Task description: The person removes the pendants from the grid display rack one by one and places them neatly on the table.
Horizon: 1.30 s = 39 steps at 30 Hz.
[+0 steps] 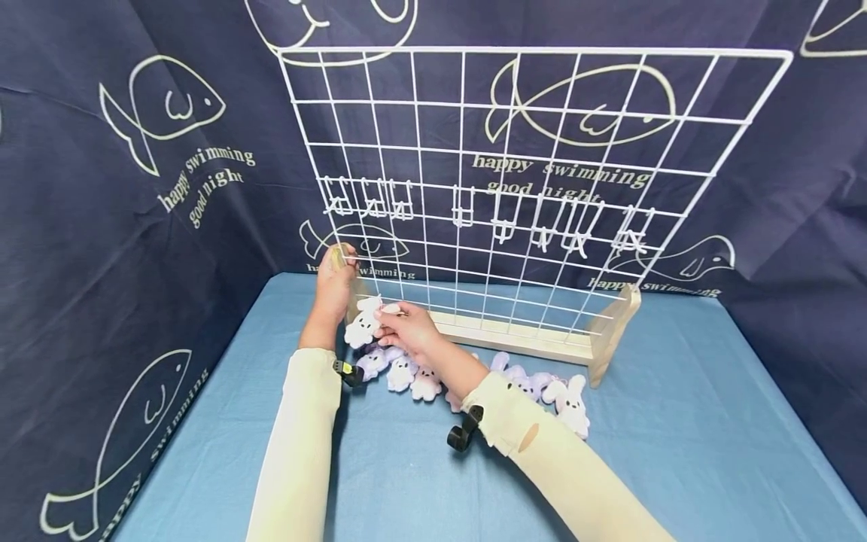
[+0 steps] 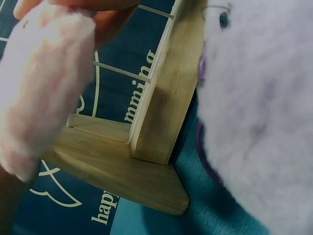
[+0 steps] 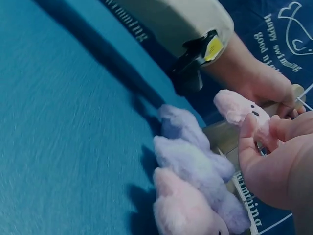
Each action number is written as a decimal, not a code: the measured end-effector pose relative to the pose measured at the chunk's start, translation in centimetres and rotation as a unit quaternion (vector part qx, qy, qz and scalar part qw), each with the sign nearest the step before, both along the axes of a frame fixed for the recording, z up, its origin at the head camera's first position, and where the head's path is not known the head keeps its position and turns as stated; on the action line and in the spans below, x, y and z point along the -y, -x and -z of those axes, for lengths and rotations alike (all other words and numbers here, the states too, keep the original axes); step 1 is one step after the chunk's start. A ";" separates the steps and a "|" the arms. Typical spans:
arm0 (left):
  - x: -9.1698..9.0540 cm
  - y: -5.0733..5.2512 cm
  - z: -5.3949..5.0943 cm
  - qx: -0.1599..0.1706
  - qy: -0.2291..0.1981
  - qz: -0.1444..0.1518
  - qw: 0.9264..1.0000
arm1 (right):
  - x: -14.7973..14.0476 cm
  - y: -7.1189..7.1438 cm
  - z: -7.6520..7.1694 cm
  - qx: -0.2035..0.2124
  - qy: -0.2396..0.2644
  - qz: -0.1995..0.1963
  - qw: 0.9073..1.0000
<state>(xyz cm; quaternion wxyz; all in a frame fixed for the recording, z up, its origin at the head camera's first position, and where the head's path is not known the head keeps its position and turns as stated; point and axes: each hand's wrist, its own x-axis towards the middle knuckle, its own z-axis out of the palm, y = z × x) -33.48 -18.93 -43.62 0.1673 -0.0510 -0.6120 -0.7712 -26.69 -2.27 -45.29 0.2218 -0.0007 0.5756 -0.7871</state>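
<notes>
My left hand [image 1: 333, 286] grips the upper end of the left wooden foot [image 3: 297, 91] of a white wire grid rack [image 1: 463, 150]. My right hand [image 1: 415, 331] pinches a pale pink plush bunny keychain [image 1: 363, 325] in front of the rack's lower left corner. Between my right fingers a bit of metal ring shows in the right wrist view, with the bunny's face [image 3: 239, 108] beside them. In the left wrist view the held pink plush [image 2: 46, 88] looms at the left, and a blurred pale lilac plush [image 2: 264, 112] fills the right side.
Several lilac, white and pink plush bunnies [image 1: 401, 374] lie in a row before the rack's wooden base [image 1: 515, 342]; a white one [image 1: 572, 406] is at the right end. Several white wire hooks [image 1: 503, 229] hang across the grid. Dark printed cloth stands behind the blue tabletop [image 1: 406, 467].
</notes>
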 end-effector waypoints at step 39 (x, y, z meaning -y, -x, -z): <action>-0.1 0.0 -0.1 -0.002 0.007 -0.001 1.000 | 0.6 -0.9 0.1 -0.304 -0.408 -0.096 0.855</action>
